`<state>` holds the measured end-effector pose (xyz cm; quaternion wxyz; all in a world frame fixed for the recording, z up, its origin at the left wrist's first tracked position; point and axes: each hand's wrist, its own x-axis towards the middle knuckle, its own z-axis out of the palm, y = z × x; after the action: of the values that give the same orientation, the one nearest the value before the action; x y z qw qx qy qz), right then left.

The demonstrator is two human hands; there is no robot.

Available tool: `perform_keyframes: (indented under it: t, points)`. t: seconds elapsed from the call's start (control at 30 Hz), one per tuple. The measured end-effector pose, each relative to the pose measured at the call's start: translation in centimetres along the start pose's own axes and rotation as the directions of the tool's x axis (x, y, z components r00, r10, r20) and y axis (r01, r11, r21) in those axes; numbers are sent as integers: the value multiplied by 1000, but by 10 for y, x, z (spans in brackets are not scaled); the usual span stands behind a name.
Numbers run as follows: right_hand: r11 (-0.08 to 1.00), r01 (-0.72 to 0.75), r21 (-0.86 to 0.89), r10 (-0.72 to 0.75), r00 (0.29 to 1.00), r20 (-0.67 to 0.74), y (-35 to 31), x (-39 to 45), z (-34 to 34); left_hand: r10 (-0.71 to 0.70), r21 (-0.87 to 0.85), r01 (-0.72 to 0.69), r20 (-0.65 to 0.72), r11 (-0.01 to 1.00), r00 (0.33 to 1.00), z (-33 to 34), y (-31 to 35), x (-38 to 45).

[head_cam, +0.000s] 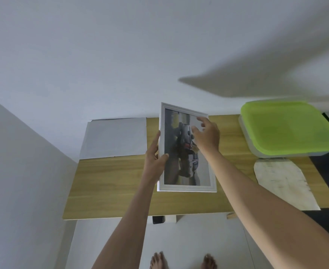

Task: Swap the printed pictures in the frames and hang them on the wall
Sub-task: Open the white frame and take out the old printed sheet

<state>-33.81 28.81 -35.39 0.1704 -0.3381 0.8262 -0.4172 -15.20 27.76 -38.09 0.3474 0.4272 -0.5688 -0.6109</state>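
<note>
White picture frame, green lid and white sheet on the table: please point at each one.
white picture frame [186,188], head view, on its bottom rail
green lid [283,127], head view, on its flat top
white sheet [115,137], head view, on its middle

Both arms bare, extended forward and up from bottom of view. Left hand [155,162] grips the left edge of the white frame [186,188], thumb on the front face, fingers wrapped behind. Right hand [206,135] is over the frame's upper front, fingers loosely spread and slightly bent, fingertips at the glass; contact unclear. Bare feet [183,262] visible below.
</note>
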Motion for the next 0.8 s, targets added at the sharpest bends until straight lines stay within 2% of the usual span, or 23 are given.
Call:
perform_keyframes:
  t: [0.13,0.27,0.5,0.67,0.8]
  points:
    - [969,246,30,-248,957,148,-63,9,7,75,31,-74,-44,997,996,12,10,-3]
    - [879,444,-173,-411,891,193,-97,13,22,115,68,-111,-66,992,991,22,14,-6]
    - [846,397,-356,-357,918,174,-96,7,19,124,95,-113,-115,989,986,33,24,-10]
    - [867,372,-331,-346,928,136,-98,9,3,137,78,-128,-124,989,983,45,30,-13]
    - [867,353,-351,-343,935,94,-96,17,-18,128,9,-127,-59,992,990,57,40,-7]
